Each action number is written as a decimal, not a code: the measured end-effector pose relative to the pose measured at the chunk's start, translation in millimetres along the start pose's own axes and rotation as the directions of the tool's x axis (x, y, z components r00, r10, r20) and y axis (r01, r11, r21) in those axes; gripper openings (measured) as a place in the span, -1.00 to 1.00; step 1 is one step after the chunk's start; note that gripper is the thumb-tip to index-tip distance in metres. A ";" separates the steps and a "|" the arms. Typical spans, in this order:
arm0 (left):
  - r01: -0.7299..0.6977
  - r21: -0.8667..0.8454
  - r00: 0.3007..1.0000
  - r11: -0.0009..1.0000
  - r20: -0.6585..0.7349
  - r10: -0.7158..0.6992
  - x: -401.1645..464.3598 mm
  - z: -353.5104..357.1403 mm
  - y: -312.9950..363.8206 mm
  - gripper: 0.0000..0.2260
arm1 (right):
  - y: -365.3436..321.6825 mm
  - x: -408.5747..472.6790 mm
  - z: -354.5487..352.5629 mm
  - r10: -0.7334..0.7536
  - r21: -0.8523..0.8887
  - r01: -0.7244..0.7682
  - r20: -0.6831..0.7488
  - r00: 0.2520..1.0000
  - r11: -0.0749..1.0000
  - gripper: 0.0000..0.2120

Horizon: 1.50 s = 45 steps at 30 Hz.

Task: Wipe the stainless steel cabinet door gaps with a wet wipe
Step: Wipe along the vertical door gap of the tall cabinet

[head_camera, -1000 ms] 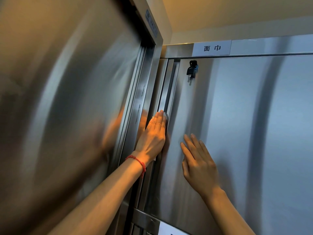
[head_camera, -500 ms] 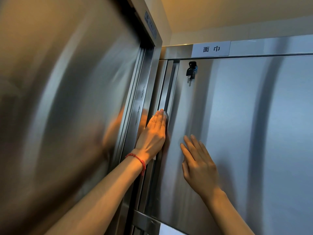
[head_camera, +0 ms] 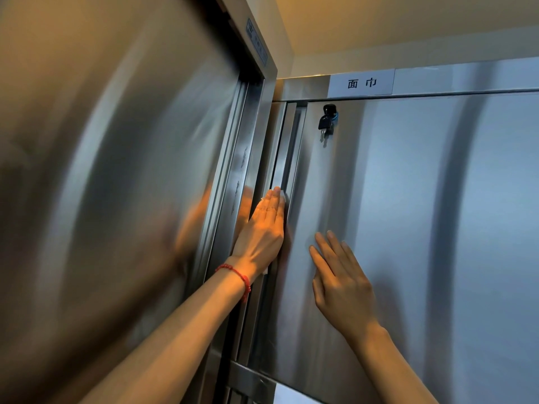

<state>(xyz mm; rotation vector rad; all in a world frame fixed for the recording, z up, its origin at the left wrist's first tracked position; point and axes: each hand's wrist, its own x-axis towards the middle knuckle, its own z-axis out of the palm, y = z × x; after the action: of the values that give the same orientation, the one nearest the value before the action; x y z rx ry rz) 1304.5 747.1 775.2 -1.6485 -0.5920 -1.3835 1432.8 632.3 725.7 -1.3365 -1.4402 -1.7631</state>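
A stainless steel cabinet door (head_camera: pixel 408 228) fills the right side of the view. Its vertical gap (head_camera: pixel 287 147) runs down the left edge beside the frame. My left hand (head_camera: pixel 262 231), with a red bead bracelet at the wrist, lies flat along that gap and presses a white wet wipe (head_camera: pixel 282 193) against it; only small bits of the wipe show at the fingertips and below the palm. My right hand (head_camera: pixel 341 281) rests flat on the door face, fingers spread, holding nothing.
A black key (head_camera: pixel 326 122) hangs in the lock near the door's top left corner. A white label with two characters (head_camera: pixel 361 82) sits on the top rail. Another steel door (head_camera: pixel 116 185) stands close on the left. A lower cabinet frame (head_camera: pixel 250 380) begins below.
Almost nothing differs. My left hand stays at the same height on the gap, and my right hand keeps its place on the door.
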 end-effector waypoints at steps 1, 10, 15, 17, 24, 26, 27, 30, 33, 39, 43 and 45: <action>0.010 -0.017 1.000 1.000 0.004 -0.010 -1.5 -0.3 0.9 -0.53 | -0.1 -0.1 -0.1 0.002 0.001 -0.002 0.000 1.000 1.000 -0.57; 0.018 -0.088 0.999 0.996 0.048 -0.013 -1.5 0.5 4.3 -0.56 | -0.5 -0.2 -0.1 0.000 0.005 0.000 -0.004 1.000 1.000 -0.58; 0.027 -0.088 0.998 0.996 0.065 -0.021 -4.5 4.2 5.2 -0.58 | -0.9 -0.2 0.7 0.000 0.008 0.000 -0.008 1.000 1.000 -0.58; 0.026 -0.063 0.996 0.998 0.083 -0.020 -10.2 6.4 6.5 -0.59 | -1.0 -0.1 0.1 -0.001 0.008 0.001 -0.012 1.000 1.000 -0.58; 0.086 -0.167 0.994 0.982 0.086 -0.072 -6.3 -3.0 5.8 -0.62 | -0.9 -0.2 0.1 0.000 0.006 0.001 -0.015 1.000 1.000 -0.58; 0.093 -0.187 0.995 0.978 0.038 -0.087 -3.7 -1.8 6.3 -0.66 | -0.8 -0.4 0.3 -0.001 0.007 0.001 -0.015 1.000 1.000 -0.58; 0.088 -0.184 0.996 0.979 0.017 -0.086 -1.5 -1.7 5.8 -0.68 | -0.7 -0.6 0.3 -0.003 0.009 0.003 -0.015 1.000 1.000 -0.58; 0.078 -0.131 0.996 0.988 0.042 -0.074 5.3 -0.3 5.0 -0.55 | -0.4 -0.6 0.5 -0.002 0.014 0.003 -0.014 1.000 1.000 -0.58; 0.067 -0.040 0.989 0.997 0.135 -0.061 5.4 5.3 -0.7 -0.45 | -0.5 -0.3 0.5 0.003 0.017 -0.003 -0.014 1.000 1.000 -0.58; -0.017 0.065 1.000 0.998 0.020 0.016 18.8 5.1 -3.5 -0.50 | -0.2 -1.1 0.7 0.009 0.015 -0.009 -0.004 1.000 1.000 -0.58; 0.026 0.055 0.999 0.998 0.041 -0.028 25.0 2.8 -3.1 -0.51 | 0.2 -1.7 1.3 0.013 0.011 -0.013 0.002 1.000 1.000 -0.57; 0.035 0.053 0.998 0.998 0.041 -0.037 23.5 5.4 -2.4 -0.53 | 0.3 -2.0 1.8 0.011 0.007 -0.011 0.000 1.000 1.000 -0.57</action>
<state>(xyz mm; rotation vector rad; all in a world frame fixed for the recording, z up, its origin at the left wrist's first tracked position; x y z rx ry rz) 1311.7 748.8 798.3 -1.6356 -0.6805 -1.3506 1434.5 633.5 724.0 -1.3385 -1.4355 -1.7496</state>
